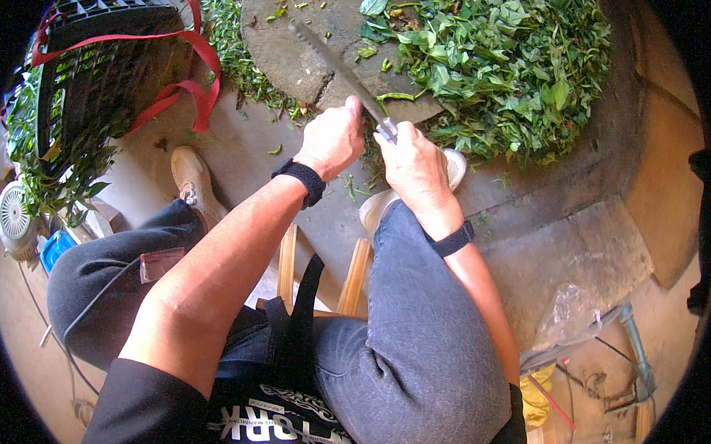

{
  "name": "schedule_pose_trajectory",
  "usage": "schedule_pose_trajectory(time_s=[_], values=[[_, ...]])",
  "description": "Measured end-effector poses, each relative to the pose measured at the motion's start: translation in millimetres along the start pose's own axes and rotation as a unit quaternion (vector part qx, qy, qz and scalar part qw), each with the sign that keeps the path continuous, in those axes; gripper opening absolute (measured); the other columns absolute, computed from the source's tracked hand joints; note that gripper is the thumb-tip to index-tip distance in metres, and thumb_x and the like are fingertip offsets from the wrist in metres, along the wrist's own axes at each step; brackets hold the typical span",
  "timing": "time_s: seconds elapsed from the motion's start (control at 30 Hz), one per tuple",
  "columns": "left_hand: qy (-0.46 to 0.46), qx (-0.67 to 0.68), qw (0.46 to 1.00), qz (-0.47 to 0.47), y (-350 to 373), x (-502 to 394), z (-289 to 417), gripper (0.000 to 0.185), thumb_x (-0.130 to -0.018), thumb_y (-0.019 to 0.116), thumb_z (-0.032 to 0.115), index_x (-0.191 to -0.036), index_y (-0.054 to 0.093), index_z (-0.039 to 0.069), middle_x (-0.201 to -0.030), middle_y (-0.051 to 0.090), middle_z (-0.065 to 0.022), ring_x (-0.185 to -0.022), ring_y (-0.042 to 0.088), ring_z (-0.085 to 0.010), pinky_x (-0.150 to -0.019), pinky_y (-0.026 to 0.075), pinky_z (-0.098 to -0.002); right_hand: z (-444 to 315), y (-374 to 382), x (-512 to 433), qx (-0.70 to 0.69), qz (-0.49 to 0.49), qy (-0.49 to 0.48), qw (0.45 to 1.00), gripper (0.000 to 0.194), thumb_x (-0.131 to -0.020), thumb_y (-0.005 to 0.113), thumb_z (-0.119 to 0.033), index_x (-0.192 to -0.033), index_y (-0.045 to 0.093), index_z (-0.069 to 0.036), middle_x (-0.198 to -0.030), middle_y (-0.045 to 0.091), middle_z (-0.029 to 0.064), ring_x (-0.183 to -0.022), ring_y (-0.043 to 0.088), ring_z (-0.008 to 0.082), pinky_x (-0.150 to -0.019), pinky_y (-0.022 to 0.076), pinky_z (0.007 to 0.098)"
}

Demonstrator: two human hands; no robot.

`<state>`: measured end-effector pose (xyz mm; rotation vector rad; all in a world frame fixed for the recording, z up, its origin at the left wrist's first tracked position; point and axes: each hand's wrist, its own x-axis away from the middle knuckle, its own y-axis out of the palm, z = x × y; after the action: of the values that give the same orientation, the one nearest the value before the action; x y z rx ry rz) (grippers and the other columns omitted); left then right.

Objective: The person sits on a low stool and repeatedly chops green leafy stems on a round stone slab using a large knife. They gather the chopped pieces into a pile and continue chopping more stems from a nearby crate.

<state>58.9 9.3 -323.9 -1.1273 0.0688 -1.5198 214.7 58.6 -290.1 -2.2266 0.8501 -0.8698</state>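
My right hand [415, 165] is closed around the pale handle of a long knife [337, 66], whose blade points up and to the left over a round, cracked chopping block [302, 64]. Beside the blade's lower part is my left hand [335, 133], its fingers curled and mostly hidden from view; whether it touches the blade or holds anything cannot be made out. A large heap of cut green leaves [507, 74] covers the right side of the block and spills beyond it. Loose leaf pieces lie on the bare part of the block.
A black plastic crate [90, 89] with leafy stems and a red strap [205, 55] stands at upper left. More chopped greens lie along the block's left edge. A flat board [571, 259] and clear plastic bag [569, 314] are at right. A wooden stool [353, 275] shows between my legs.
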Motion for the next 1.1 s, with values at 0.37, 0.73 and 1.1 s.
schedule_pose_trajectory(time_s=[0.37, 0.73, 1.1], values=[[0.010, -0.025, 1.000, 0.007, -3, 2, 3, 0.014, -0.088, 0.050, 0.013, -0.094, 0.047, 0.000, -0.077, 0.064, -0.0272, -0.075, 0.063, -0.0461, -0.067, 0.050, -0.0525, 2, -12, 4, -0.074, 0.109, 0.029, 0.991, 0.025, -0.091, 0.063, -0.023, -0.085, 0.051, -0.002, -0.070, 0.062, 0.0221, -0.063, 0.061, 0.0423, -0.053, 0.0477, 0.0480], [0.022, 0.002, 0.999, 0.032, 0, 2, -1, 0.016, -0.089, 0.053, 0.015, -0.092, 0.044, 0.001, -0.070, 0.060, -0.0267, -0.070, 0.059, -0.0480, -0.062, 0.046, -0.0540, 2, -5, -8, -0.107, 0.087, 0.029, 0.990, 0.023, -0.092, 0.062, -0.022, -0.087, 0.053, -0.002, -0.071, 0.062, 0.0210, -0.065, 0.062, 0.0403, -0.055, 0.0471, 0.0455], [0.003, -0.010, 1.000, 0.009, -6, 2, 5, 0.015, -0.088, 0.053, 0.014, -0.092, 0.049, 0.000, -0.076, 0.064, -0.0269, -0.075, 0.064, -0.0458, -0.067, 0.050, -0.0528, 1, -3, -7, -0.057, 0.066, 0.062, 0.994, 0.021, -0.093, 0.063, -0.022, -0.090, 0.056, -0.001, -0.070, 0.062, 0.0173, -0.064, 0.063, 0.0361, -0.055, 0.0469, 0.0406]])
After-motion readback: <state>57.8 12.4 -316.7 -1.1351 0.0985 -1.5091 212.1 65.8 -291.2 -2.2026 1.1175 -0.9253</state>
